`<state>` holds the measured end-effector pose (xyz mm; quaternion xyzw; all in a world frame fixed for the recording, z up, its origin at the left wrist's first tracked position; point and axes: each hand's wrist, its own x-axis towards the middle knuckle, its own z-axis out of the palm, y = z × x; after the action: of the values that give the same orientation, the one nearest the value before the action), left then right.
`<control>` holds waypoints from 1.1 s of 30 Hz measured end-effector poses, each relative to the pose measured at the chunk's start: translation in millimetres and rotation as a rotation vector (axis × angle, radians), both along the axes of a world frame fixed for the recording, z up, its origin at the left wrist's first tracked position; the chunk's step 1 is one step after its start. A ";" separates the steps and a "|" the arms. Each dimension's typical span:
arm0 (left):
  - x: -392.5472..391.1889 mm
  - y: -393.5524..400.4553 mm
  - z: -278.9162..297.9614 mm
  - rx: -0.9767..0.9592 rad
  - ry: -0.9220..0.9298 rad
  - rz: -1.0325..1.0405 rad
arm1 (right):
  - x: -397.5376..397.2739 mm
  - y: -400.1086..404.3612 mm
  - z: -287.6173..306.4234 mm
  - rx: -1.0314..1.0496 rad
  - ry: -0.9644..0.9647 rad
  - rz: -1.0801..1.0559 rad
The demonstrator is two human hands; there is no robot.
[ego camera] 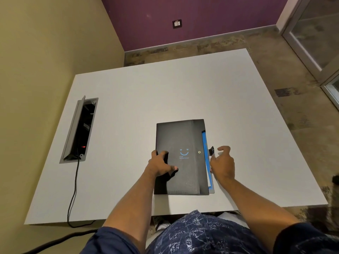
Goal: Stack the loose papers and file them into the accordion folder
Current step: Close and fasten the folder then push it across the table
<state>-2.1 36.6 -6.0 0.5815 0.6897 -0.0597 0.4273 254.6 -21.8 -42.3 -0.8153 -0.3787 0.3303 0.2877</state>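
A black accordion folder (180,140) with a blue smiley print lies flat near the front middle of the white table (183,88). Its flap is down and a blue edge (205,143) shows along its right side. My left hand (161,165) grips the folder's left edge, thumb resting on the cover. My right hand (222,162) hovers at the folder's right edge with fingers spread, right beside a small black clasp tab (212,150). I see no loose papers on the table.
An open grey cable box (78,131) is set into the table at the left, with a black cable (74,189) running from it over the front edge. The left wall stands close to the table.
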 end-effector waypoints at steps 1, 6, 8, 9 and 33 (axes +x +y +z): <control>-0.2 -0.2 -0.3 0.001 -0.003 0.002 | 0.2 0.4 -1.6 -0.014 0.075 -0.003; 0.0 0.3 -1.4 -0.007 -0.058 0.051 | -4.1 -5.4 -6.7 -0.058 0.139 0.100; -0.9 0.4 -1.9 0.001 -0.089 0.085 | -4.5 -8.7 -7.5 -0.042 0.060 0.101; -1.5 0.4 -2.0 0.009 -0.111 0.110 | -4.7 -9.3 -7.6 -0.032 0.027 0.106; 0.1 -0.7 -1.4 0.052 -0.196 0.224 | 7.1 -4.3 0.8 0.109 -0.049 0.006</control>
<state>-2.0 35.9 -7.4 0.5148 0.7067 0.0632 0.4812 261.7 -26.1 -41.5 -0.8052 -0.4055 0.2897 0.3214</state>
